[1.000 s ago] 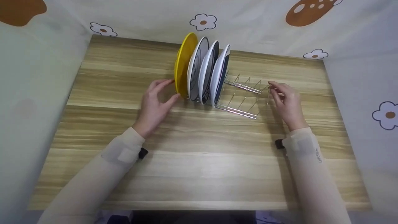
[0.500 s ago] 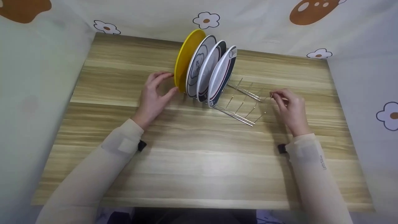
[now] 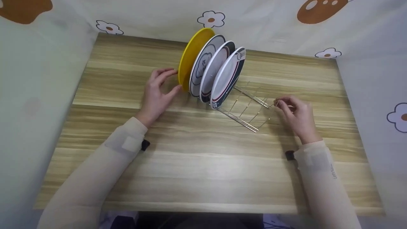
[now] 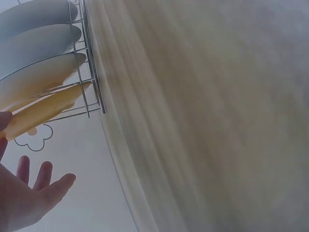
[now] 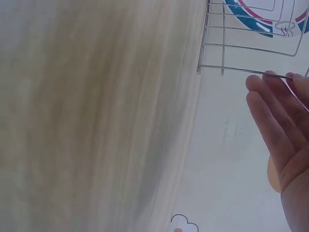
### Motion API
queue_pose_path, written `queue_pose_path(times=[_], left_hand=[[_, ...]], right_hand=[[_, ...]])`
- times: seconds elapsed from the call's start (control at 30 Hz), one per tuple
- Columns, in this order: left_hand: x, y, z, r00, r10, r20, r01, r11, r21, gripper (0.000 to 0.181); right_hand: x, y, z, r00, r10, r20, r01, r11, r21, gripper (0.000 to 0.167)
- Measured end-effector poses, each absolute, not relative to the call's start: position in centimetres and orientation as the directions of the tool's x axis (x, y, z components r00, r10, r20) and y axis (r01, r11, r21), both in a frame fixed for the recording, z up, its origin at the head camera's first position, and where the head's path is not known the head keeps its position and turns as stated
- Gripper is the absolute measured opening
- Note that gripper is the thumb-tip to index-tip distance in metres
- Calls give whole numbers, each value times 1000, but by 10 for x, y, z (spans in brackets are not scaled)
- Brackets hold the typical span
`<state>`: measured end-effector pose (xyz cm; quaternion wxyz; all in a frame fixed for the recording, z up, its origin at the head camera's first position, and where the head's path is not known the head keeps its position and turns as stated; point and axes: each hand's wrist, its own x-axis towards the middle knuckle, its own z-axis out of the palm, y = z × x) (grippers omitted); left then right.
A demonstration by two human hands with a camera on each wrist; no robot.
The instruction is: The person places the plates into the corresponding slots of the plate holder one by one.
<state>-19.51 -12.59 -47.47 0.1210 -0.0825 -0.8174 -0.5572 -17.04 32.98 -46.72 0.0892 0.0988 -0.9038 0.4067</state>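
A wire dish rack (image 3: pixel 238 119) stands on the wooden table, turned at an angle. Upright in its left part are a yellow plate (image 3: pixel 194 52), a white plate with a grey drawing (image 3: pixel 203 65), and two white plates with dark blue rims, the rightmost plate (image 3: pixel 226 74) among them. My left hand (image 3: pixel 155 95) is at the yellow plate's left side, thumb and fingers apart, fingertips touching it. Between thumb and fingertips, my right hand (image 3: pixel 299 116) pinches the end wire at the rack's right; the right wrist view shows this wire (image 5: pixel 241 70) at the fingertips.
Several wire dividers stand without plates in the rack's right part. Behind the wooden table (image 3: pixel 203 171) hangs a pale cloth wall (image 3: pixel 260 28) with flowers, and more cloth flanks both sides. The table's front edge lies below the forearms.
The rack has turned clockwise, its right end coming nearer the front with my right hand. The plates turned along, showing more of their faces. My left hand shifted slightly away with the yellow plate.
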Motion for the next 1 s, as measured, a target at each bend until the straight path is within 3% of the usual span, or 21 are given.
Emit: queue_pose_path(times=[0.33, 1.0], left_hand=[[-201, -132, -470, -964, -7, 268, 245, 378, 893, 43], [-222, -136, -467, -977, 24, 210, 204, 364, 909, 41]], right_hand=[[-160, 323, -468, -933, -166, 318, -355, 564, -746, 12], [-147, 323, -470, -930, -282, 237, -349, 472, -809, 19]])
